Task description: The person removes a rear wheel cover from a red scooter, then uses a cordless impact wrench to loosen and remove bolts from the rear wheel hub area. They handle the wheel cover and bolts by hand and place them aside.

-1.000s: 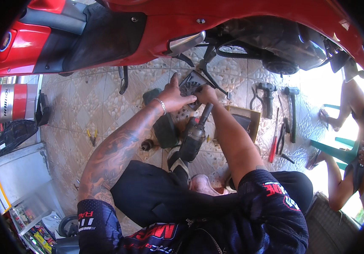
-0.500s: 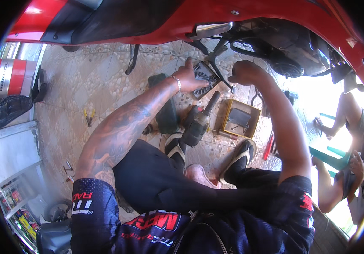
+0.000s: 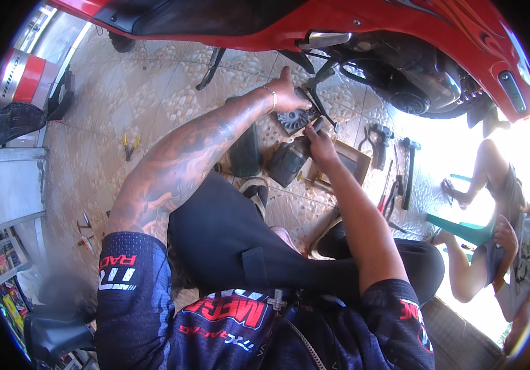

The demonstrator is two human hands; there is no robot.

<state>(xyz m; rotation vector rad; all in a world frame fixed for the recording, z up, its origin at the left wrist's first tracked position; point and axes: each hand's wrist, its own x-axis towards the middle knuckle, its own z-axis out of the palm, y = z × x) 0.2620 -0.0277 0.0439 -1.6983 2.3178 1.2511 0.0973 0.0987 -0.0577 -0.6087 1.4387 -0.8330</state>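
Note:
My left hand [image 3: 287,94] is stretched over a round finned metal part [image 3: 294,118], thumb and finger spread apart. The thumb lies over the part's upper edge, and the hand hides some of it. Close by on the right, my right hand [image 3: 322,147] is closed around the dark handle of a cordless impact wrench [image 3: 287,163]. The tool's bulky body points down toward my feet. Beside it, partly behind my right forearm, sits a yellowish open tray [image 3: 351,161]. A dark green case [image 3: 246,152] rests left of the wrench.
A red motorcycle [image 3: 215,31] spans the top, its stand leg [image 3: 318,102] near my hands. Pliers [image 3: 130,148] lie left on the stone-tiled floor. A hammer [image 3: 410,172] and other tools lie right. Another person's leg [image 3: 462,265] shows at far right by a green stool [image 3: 459,229].
My right hand has come down and left and taken hold of the impact wrench handle. My left hand stays at the finned part. The view has shifted slightly.

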